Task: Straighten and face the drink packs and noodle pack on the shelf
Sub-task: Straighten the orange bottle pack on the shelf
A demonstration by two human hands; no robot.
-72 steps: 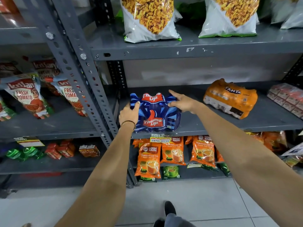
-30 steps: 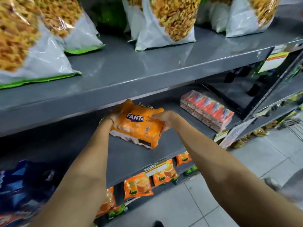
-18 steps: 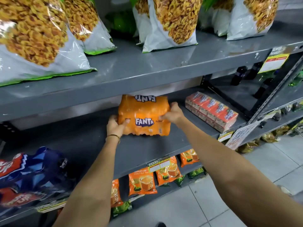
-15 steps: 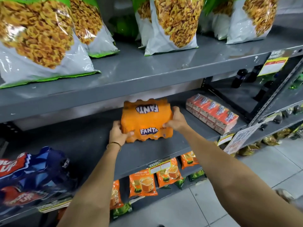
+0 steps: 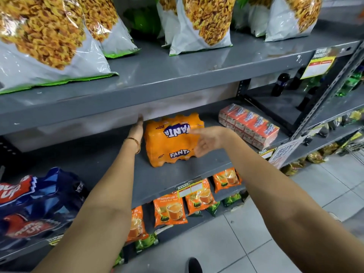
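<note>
While the orange Fanta pack (image 5: 173,139) stands square on the grey middle shelf (image 5: 110,166), its front label facing out, a wrapped red noodle pack (image 5: 249,126) lies angled just to its right, well back on the same shelf. Far to the left, a blue Thums Up pack (image 5: 37,203) sits at the shelf's front edge. Big snack bags (image 5: 45,36) crowd the shelf above, whose edge overhangs the left hand (image 5: 137,131); that hand lies flat, fingers straight, along the pack's left side. The right hand (image 5: 207,141) is spread loose, blurred, in front of the pack's right face, gripping nothing. Orange tea pouches (image 5: 170,210) fill the lower shelf, behind a price tag (image 5: 190,189). Pale floor tiles (image 5: 226,243) run below, dark bottles (image 5: 279,84) standing in the next bay.
</note>
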